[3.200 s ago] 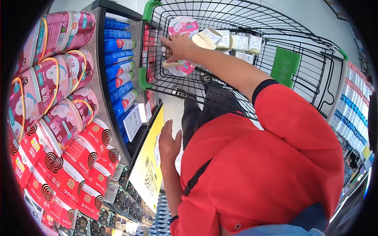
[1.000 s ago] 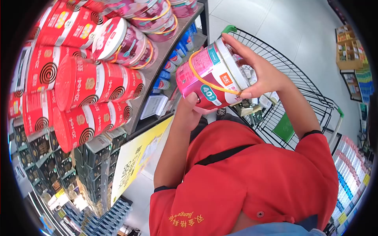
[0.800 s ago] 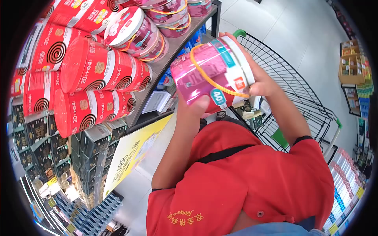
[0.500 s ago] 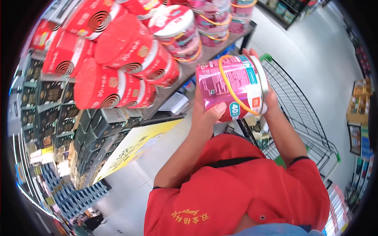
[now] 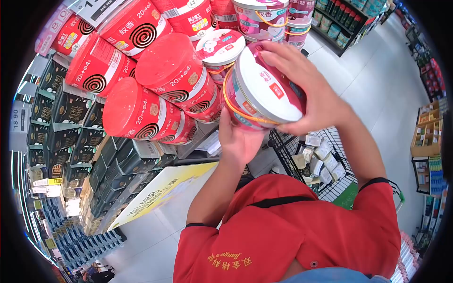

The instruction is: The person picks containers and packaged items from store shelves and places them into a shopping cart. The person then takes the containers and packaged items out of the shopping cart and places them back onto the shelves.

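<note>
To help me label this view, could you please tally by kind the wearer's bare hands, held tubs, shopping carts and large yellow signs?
Bare hands, left hand and right hand: 2
Held pink tub: 1
Shopping cart: 1
Large yellow sign: 1
Total: 5

Bare left hand (image 5: 243,144): low, palm turned upward and cupped, thumb raised along the near side, the other fingers largely hidden.
Bare right hand (image 5: 309,94): higher, back of the hand in view, fingers extended and spread from the thumb in a broad, curved clasp.
Left arm (image 5: 212,193): bent, forearm angled up and inward.
Right arm (image 5: 365,144): bent, forearm reaching up and inward from the right.
Wrists: apart, the left one lower.
Hands' state: both holding.
</note>
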A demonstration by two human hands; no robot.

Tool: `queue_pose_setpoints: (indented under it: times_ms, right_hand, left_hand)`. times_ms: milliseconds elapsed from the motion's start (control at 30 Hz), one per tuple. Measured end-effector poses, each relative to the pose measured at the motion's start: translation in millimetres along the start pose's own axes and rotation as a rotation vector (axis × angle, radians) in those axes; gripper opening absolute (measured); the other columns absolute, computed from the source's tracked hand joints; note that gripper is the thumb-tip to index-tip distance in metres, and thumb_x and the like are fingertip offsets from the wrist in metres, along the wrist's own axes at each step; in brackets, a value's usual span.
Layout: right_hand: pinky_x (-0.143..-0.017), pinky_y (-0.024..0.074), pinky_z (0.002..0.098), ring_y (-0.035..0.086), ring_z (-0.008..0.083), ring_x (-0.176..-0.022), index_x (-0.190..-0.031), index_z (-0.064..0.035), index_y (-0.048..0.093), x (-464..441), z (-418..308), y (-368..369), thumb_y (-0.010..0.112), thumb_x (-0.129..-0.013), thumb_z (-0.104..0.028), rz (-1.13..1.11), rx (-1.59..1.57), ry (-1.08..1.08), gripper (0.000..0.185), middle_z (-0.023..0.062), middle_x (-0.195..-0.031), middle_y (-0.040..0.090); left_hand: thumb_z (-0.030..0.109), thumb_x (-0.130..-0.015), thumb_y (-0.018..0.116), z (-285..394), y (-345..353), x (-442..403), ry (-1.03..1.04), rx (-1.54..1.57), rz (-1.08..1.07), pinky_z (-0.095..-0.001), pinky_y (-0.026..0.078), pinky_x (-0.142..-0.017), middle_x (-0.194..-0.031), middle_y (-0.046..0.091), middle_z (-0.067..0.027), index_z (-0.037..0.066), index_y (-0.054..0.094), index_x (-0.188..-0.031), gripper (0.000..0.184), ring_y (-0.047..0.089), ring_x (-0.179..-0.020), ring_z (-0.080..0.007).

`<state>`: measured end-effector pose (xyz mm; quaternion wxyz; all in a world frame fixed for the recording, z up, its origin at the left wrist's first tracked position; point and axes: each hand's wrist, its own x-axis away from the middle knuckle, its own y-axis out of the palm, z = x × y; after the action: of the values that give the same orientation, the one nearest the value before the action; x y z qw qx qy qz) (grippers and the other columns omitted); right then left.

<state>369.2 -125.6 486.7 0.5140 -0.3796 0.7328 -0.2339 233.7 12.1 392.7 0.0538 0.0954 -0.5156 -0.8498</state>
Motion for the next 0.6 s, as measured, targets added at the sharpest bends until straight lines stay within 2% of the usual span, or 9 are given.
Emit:
queue_pose_setpoints:
  times_ms: [100, 133, 167, 233, 267, 400, 433, 533, 600]
  right_hand:
    - [-0.098, 0.0384, 0.0479, 0.045, 0.0376, -0.118, -0.139, -0.0077, 0.045, -21, 7, -17, 0.081, -0.052, -0.036, -0.117, 0.089, -0.157, 0.098, 0.0155, -0.142, 0.042]
    - [-0.095, 0.0393, 0.0468, 0.045, 0.0367, -0.116, -0.137, -0.0099, 0.047, -25, 4, -19, 0.080, -0.052, -0.036, -0.144, 0.080, -0.187, 0.095, 0.0131, -0.141, 0.044]
    - [-0.095, 0.0393, 0.0468, 0.045, 0.0367, -0.116, -0.137, -0.0099, 0.047, -28, 0, -20, 0.080, -0.052, -0.036, -0.147, 0.080, -0.191, 0.095, 0.0131, -0.141, 0.044]
    - [-0.095, 0.0396, 0.0464, 0.045, 0.0365, -0.116, -0.136, -0.0113, 0.049, -31, -7, -21, 0.081, -0.051, -0.035, -0.249, 0.176, -0.225, 0.094, 0.0126, -0.140, 0.045]
    - [-0.094, 0.0394, 0.0464, 0.045, 0.0357, -0.117, -0.136, -0.0118, 0.049, -33, -7, -18, 0.079, -0.054, -0.037, -0.227, 0.196, -0.230, 0.091, 0.0117, -0.140, 0.045]
    - [-0.097, 0.0382, 0.0460, 0.045, 0.0341, -0.119, -0.135, -0.0120, 0.050, -48, 13, -5, 0.076, -0.058, -0.044, -0.130, 0.169, -0.156, 0.088, 0.0100, -0.140, 0.046]
    - [-0.097, 0.0396, 0.0456, 0.047, 0.0355, -0.117, -0.136, -0.0111, 0.049, -52, 20, -1, 0.076, -0.057, -0.044, -0.102, 0.182, -0.152, 0.089, 0.0121, -0.138, 0.047]
    - [-0.098, 0.0420, 0.0454, 0.051, 0.0376, -0.113, -0.138, -0.0076, 0.046, -73, 39, 4, 0.074, -0.056, -0.045, -0.087, 0.222, -0.128, 0.094, 0.0171, -0.136, 0.049]
    - [-0.104, 0.0387, 0.0427, 0.048, 0.0348, -0.123, -0.140, -0.0064, 0.043, -85, 45, 5, 0.075, -0.057, -0.040, -0.135, 0.143, -0.026, 0.095, 0.0185, -0.139, 0.047]
  left_hand:
    - [0.066, -0.088, 0.048, 15, -8, -11, -0.074, 0.072, -0.096, -0.0592, 0.028, -0.110, -0.155, 0.025, -0.0104, 0.016, 0.019, -0.151, 0.086, 0.031, -0.140, -0.0331]
    - [0.064, -0.087, 0.052, 22, -17, -12, -0.143, 0.123, -0.156, -0.0551, 0.034, -0.108, -0.151, 0.032, -0.0086, 0.017, 0.025, -0.150, 0.083, 0.037, -0.136, -0.0298]
    - [0.064, -0.087, 0.052, 21, -18, -11, -0.139, 0.124, -0.157, -0.0551, 0.034, -0.108, -0.151, 0.032, -0.0086, 0.017, 0.025, -0.150, 0.083, 0.037, -0.136, -0.0298]
    - [0.058, -0.091, 0.052, 17, -16, -10, -0.024, -0.068, 0.066, -0.0494, 0.038, -0.107, -0.146, 0.041, -0.0055, 0.018, 0.032, -0.147, 0.072, 0.043, -0.132, -0.0248]
    - [0.053, -0.094, 0.051, 19, -16, -13, -0.038, 0.033, 0.042, -0.0444, 0.040, -0.106, -0.142, 0.047, -0.0026, 0.019, 0.036, -0.145, 0.063, 0.046, -0.130, -0.0212]
    - [0.047, -0.102, 0.029, 31, 1, -42, 0.144, -0.068, 0.033, -0.0499, 0.037, -0.109, -0.147, 0.038, -0.0080, 0.015, 0.027, -0.148, 0.056, 0.043, -0.133, -0.0254]
    - [0.045, -0.103, 0.029, 35, 0, -50, 0.202, -0.137, 0.008, -0.0495, 0.038, -0.109, -0.147, 0.038, -0.0085, 0.013, 0.029, -0.147, 0.054, 0.043, -0.133, -0.0258]
    - [0.043, -0.104, 0.027, 40, -8, -67, 0.235, -0.055, 0.101, -0.0513, 0.034, -0.111, -0.146, 0.040, -0.0114, 0.010, 0.036, -0.143, 0.052, 0.042, -0.133, -0.0280]
    - [0.040, -0.104, 0.025, 40, -11, -71, 0.215, -0.033, 0.111, -0.0547, 0.032, -0.111, -0.147, 0.039, -0.0126, 0.009, 0.034, -0.144, 0.051, 0.040, -0.134, -0.0301]
